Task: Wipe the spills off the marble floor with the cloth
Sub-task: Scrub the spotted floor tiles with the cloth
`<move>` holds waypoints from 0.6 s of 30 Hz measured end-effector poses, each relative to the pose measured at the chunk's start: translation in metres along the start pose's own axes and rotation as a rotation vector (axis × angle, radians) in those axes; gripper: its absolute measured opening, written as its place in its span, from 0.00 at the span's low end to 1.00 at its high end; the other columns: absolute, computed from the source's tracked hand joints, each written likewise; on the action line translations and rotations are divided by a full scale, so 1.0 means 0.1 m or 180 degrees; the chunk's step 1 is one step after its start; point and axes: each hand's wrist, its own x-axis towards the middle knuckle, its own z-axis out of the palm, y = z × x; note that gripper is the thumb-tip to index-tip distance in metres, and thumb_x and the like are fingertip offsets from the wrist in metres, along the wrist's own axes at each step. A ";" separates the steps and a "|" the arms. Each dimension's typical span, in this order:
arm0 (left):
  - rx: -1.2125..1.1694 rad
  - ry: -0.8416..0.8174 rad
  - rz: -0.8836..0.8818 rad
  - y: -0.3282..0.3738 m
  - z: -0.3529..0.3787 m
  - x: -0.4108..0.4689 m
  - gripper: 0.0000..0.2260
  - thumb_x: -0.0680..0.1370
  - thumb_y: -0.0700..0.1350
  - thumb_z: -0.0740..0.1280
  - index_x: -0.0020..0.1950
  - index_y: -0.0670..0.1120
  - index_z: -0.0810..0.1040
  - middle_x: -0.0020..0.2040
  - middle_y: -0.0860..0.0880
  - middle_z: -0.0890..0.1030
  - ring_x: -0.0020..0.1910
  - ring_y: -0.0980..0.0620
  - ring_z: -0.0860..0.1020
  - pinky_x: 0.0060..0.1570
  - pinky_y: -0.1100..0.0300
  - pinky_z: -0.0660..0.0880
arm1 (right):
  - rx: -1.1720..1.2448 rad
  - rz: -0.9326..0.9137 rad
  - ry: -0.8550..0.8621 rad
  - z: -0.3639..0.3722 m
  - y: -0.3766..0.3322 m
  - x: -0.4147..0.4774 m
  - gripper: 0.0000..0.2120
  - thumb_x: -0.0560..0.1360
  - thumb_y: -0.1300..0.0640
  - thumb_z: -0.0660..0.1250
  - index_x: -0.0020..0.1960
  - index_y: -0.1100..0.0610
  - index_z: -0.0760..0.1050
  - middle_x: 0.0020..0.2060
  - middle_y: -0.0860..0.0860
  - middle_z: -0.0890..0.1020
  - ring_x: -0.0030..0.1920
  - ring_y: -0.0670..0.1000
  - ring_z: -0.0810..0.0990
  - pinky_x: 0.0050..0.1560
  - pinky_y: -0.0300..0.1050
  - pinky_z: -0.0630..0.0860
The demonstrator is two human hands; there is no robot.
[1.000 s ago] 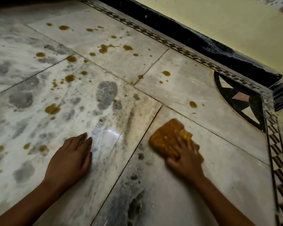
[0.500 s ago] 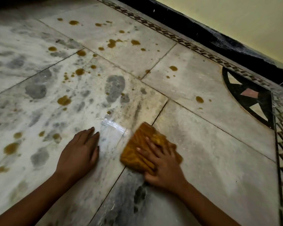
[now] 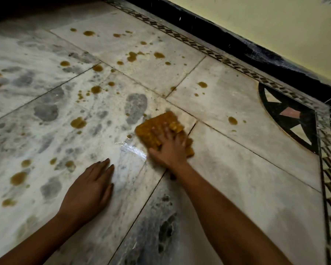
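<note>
— Marble floor (image 3: 237, 188) is shown in pale slabs, mottled with grey patches (image 3: 137, 108) and divided by thin joints. What is scattered over it?
— Brown spills (image 3: 78, 123) are seen across the left and far slabs, with a few lone drops on the slab beside the inlaid motif (image 3: 287, 115). A glossy wet streak (image 3: 134, 149) is seen just beside the cloth.
— Where is the cloth (image 3: 155, 129) found?
— It is laid flat by the corner where four slabs meet, ochre and stained, and is pressed down by the right hand (image 3: 170, 148). The fingers (image 3: 165, 129) are stretched out over it, spread and fairly straight, not curled round it; slight blur is noted there.
— And the left hand (image 3: 88, 190)?
— It is planted palm-down on the marble, nearer the camera and apart from the cloth. Its fingers (image 3: 103, 165) are extended close together, and nothing is held.
— How is the room bounded?
— A chequered inlay border (image 3: 199, 46) is run along the floor's edge, backed by a black skirting (image 3: 237, 44) and a yellow wall (image 3: 275, 22).
</note>
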 end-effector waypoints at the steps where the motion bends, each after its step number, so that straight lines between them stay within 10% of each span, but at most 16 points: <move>1: -0.0022 0.0031 -0.0053 0.02 -0.01 -0.01 0.28 0.79 0.55 0.47 0.62 0.36 0.76 0.61 0.38 0.77 0.57 0.39 0.77 0.54 0.47 0.75 | -0.0009 -0.0261 -0.0029 0.07 -0.10 -0.18 0.42 0.63 0.28 0.46 0.75 0.38 0.46 0.77 0.47 0.42 0.75 0.64 0.45 0.69 0.65 0.33; 9: -0.0098 0.0236 -0.0242 0.09 0.02 -0.04 0.28 0.75 0.51 0.53 0.68 0.34 0.68 0.63 0.36 0.75 0.60 0.40 0.74 0.61 0.53 0.67 | -0.0276 -0.1497 0.0229 0.25 0.34 -1.23 0.35 0.67 0.33 0.56 0.73 0.33 0.51 0.76 0.44 0.51 0.74 0.59 0.56 0.68 0.64 0.40; 18: -0.0136 0.0256 -0.0184 0.02 0.07 -0.09 0.28 0.76 0.53 0.53 0.68 0.35 0.68 0.64 0.38 0.74 0.62 0.44 0.69 0.61 0.56 0.62 | -0.0133 -0.0203 0.0028 -0.25 0.34 0.47 0.36 0.66 0.33 0.51 0.73 0.34 0.49 0.77 0.44 0.44 0.75 0.64 0.46 0.71 0.64 0.39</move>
